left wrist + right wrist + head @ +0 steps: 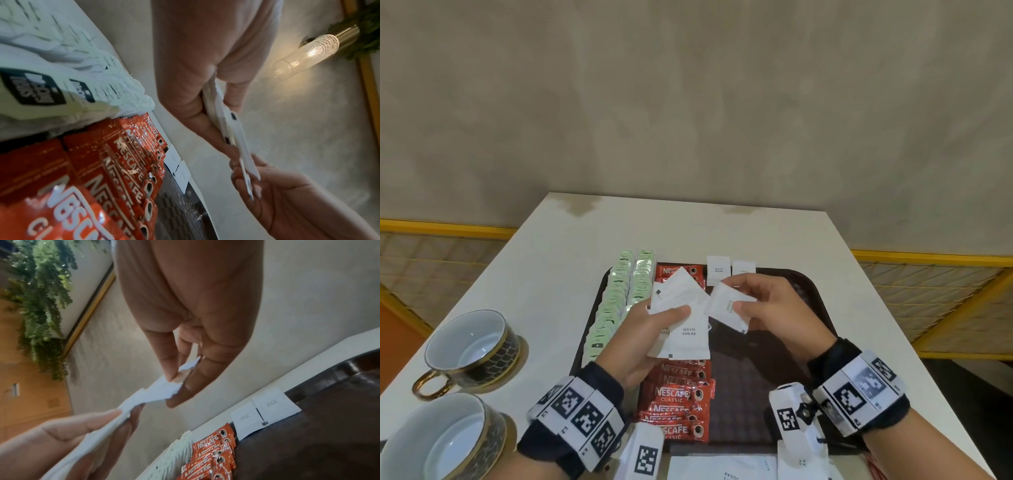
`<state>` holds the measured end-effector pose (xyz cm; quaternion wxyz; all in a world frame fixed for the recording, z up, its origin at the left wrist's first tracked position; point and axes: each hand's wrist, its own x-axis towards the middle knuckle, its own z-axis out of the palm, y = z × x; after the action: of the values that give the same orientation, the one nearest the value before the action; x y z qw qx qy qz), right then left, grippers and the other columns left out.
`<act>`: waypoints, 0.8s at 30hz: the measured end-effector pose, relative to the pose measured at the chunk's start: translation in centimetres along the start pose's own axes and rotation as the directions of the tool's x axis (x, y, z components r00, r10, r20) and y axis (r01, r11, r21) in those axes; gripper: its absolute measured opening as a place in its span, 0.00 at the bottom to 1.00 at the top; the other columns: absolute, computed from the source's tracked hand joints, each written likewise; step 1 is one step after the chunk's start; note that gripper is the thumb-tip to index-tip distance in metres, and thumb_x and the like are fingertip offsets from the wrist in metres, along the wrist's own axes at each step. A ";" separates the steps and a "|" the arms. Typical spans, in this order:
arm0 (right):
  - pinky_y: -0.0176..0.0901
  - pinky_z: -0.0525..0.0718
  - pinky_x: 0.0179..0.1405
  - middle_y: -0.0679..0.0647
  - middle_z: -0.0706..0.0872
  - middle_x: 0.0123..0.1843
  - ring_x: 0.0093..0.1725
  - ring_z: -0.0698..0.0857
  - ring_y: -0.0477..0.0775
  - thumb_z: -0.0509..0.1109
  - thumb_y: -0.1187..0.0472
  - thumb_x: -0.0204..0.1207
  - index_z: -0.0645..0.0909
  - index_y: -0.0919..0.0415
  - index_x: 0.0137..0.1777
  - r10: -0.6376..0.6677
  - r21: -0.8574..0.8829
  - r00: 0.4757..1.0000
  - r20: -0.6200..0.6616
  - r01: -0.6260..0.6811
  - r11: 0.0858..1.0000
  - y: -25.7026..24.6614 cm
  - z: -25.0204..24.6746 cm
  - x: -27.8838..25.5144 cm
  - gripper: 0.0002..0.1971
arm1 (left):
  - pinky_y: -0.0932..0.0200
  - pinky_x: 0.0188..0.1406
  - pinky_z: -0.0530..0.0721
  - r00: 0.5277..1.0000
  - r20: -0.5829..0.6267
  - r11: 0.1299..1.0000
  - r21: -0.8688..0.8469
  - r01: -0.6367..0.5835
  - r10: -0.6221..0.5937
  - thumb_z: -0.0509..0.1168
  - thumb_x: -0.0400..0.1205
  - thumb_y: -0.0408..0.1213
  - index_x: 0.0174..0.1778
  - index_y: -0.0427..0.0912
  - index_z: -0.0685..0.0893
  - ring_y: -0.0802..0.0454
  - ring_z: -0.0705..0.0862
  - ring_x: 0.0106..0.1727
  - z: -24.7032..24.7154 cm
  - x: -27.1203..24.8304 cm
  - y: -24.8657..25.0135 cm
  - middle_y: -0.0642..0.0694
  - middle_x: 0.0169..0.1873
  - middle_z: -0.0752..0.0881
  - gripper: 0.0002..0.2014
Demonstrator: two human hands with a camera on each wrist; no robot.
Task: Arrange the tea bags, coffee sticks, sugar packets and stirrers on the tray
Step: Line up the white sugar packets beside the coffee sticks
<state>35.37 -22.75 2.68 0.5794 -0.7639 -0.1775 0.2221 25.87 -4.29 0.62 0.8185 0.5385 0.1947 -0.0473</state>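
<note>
A dark brown rectangular tray (813,291) with rounded corners and a woven-textured floor is set on a smooth white table (558,246). Two rows of pale green tea bags (616,298), overlapped like shingles, are laid along the tray's left side. Just right of them a column of glossy red foil coffee sticks (676,397) is run from near to far edge. Two flat square white paper sugar packets (718,270) are propped at the tray's far rim, side by side.

A fanned bunch of white sugar sachets (683,322) is gripped in the left hand (643,339) above the tray, thumb pressed over the top, fingers curled beneath. One single sachet (726,306), slightly creased, is pinched between thumb and fingers of the right hand (774,315), just right of the bunch; whether the two touch cannot be told. In the wrist views the packets' thin serrated edges are seen.

More white packets (722,467) are lying on the table at the near edge. Two round ceramic cups (472,346) with black-and-gold scale pattern and white interiors are stood at the left, well apart from the tray. Stirrers cannot be made out.
</note>
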 end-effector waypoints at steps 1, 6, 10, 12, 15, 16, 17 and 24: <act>0.55 0.88 0.48 0.61 0.89 0.49 0.50 0.89 0.58 0.66 0.76 0.77 0.88 0.55 0.48 0.021 0.011 0.999 -0.029 -0.021 1.000 0.1 -0.3 -0.1 0.16 | 0.44 0.54 0.86 1.000 -0.013 1.000 0.004 -0.003 0.003 0.68 0.80 0.32 0.63 0.38 0.83 0.40 0.90 0.54 -0.1 0.0 0.0 0.38 0.53 0.91 0.15; 0.40 0.87 0.38 0.57 0.91 0.49 0.44 0.91 0.51 0.64 0.73 0.80 0.83 0.65 0.48 0.089 0.180 0.994 -0.059 -0.077 0.981 -0.5 -0.6 -1.3 0.06 | 0.46 0.51 0.87 0.998 -0.055 0.999 -0.012 -0.036 0.035 0.69 0.79 0.30 0.60 0.36 0.85 0.40 0.90 0.52 -0.2 0.1 -0.1 0.37 0.52 0.91 0.13; 0.46 0.91 0.43 0.61 0.92 0.51 0.51 0.92 0.59 0.70 0.69 0.79 0.83 0.65 0.48 0.162 0.275 0.985 0.060 -0.172 0.946 -0.8 1.2 -2.7 0.01 | 0.46 0.47 0.89 0.993 -0.100 0.995 -0.060 -0.076 0.070 0.69 0.78 0.28 0.61 0.35 0.84 0.39 0.90 0.52 0.1 0.3 -0.4 0.37 0.52 0.91 0.15; 0.44 0.91 0.40 0.62 0.92 0.49 0.49 0.92 0.59 0.71 0.69 0.78 0.83 0.66 0.46 0.186 0.252 0.979 0.076 -0.200 0.947 -0.4 2.3 -3.1 0.01 | 0.47 0.43 0.90 0.989 -0.121 0.991 -0.096 -0.095 0.084 0.70 0.78 0.27 0.60 0.37 0.84 0.39 0.91 0.51 0.4 0.4 -0.5 0.38 0.52 0.91 0.15; 0.40 0.89 0.36 0.64 0.92 0.47 0.44 0.93 0.58 0.72 0.71 0.77 0.84 0.70 0.46 0.188 0.253 0.981 0.041 -0.192 0.948 0.1 3.6 -3.4 0.01 | 0.44 0.45 0.90 0.982 -0.162 0.984 -0.129 -0.123 0.101 0.70 0.77 0.26 0.60 0.38 0.84 0.38 0.90 0.51 1.0 0.4 -0.9 0.38 0.53 0.90 0.15; 0.39 0.89 0.35 0.65 0.92 0.47 0.44 0.92 0.58 0.72 0.72 0.76 0.84 0.72 0.47 0.177 0.258 0.984 0.022 -0.177 0.950 0.3 3.8 -3.4 0.02 | 0.42 0.47 0.89 0.980 -0.172 0.983 -0.134 -0.128 0.104 0.71 0.77 0.26 0.61 0.37 0.84 0.38 0.90 0.51 1.2 0.4 -1.0 0.37 0.53 0.90 0.16; 0.39 0.89 0.36 0.65 0.92 0.46 0.43 0.92 0.59 0.72 0.72 0.76 0.85 0.73 0.47 0.160 0.251 0.987 0.003 -0.156 0.955 0.4 4.0 -3.4 0.03 | 0.40 0.49 0.89 0.979 -0.178 0.981 -0.142 -0.130 0.104 0.71 0.77 0.27 0.62 0.37 0.84 0.37 0.90 0.52 1.2 0.4 -1.1 0.37 0.54 0.90 0.16; 0.37 0.84 0.28 0.71 0.88 0.42 0.39 0.89 0.60 0.75 0.76 0.71 0.83 0.65 0.47 0.104 0.121 0.988 -0.118 -0.090 0.989 1.2 2.0 -2.4 0.09 | 0.47 0.41 0.91 0.974 -0.206 0.966 -0.220 -0.136 0.091 0.69 0.79 0.30 0.60 0.37 0.84 0.37 0.90 0.51 0.5 0.4 -0.7 0.37 0.52 0.91 0.13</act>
<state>32.29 -22.74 1.37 0.6210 -0.7491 -0.0908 0.2122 26.14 -4.94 0.06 0.8543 0.4513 0.2465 0.0757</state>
